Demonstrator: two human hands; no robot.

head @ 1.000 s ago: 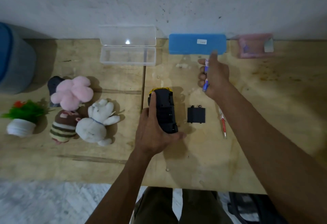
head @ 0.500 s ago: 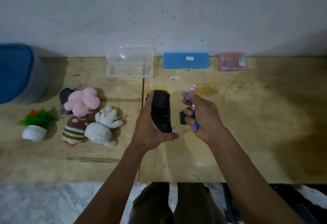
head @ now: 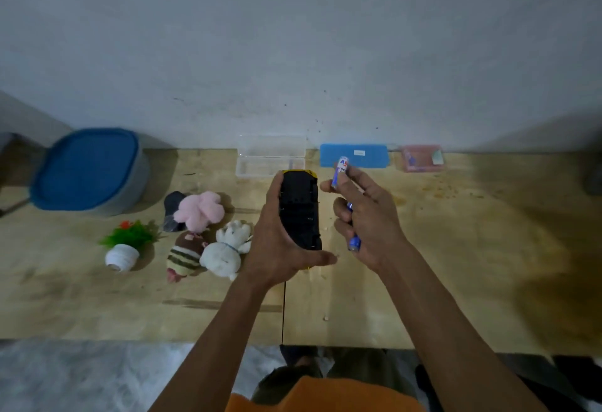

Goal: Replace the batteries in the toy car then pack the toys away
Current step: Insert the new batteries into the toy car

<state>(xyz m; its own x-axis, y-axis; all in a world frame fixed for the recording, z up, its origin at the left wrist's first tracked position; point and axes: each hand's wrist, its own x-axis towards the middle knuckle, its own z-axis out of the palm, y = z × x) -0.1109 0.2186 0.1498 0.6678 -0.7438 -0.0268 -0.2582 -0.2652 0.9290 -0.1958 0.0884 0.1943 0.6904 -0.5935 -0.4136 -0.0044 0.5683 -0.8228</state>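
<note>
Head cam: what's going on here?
A person is swapping batteries in a toy car. The left hand grips the car underside-up above the table. The right hand holds batteries beside it, none inserted yet. Plush toys lie unpacked to the left.

Matt black plastic car; fluffy cloth plush toys; rough, stained wooden table; clear glossy plastic box far behind.
</note>
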